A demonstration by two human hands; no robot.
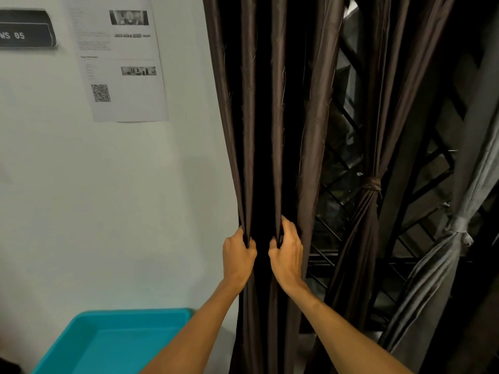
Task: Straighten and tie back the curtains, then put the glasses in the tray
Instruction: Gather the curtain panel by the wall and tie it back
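Observation:
A dark brown curtain (272, 109) hangs loose in long folds beside the white wall. My left hand (238, 256) grips one fold at its left edge. My right hand (287, 251) pinches the neighbouring fold, a hand's width to the right. A second brown curtain (361, 233) hangs further right, knotted with a tie (372, 183) at mid height. A grey curtain (432, 268) at the far right is tied too. A turquoise tray (89, 344) sits at the bottom left, below my left forearm. No glasses are in view.
A printed sheet with a QR code (118, 58) and a dark sign (25, 29) are fixed to the white wall on the left. Behind the curtains is a window with a black metal grille (343, 163).

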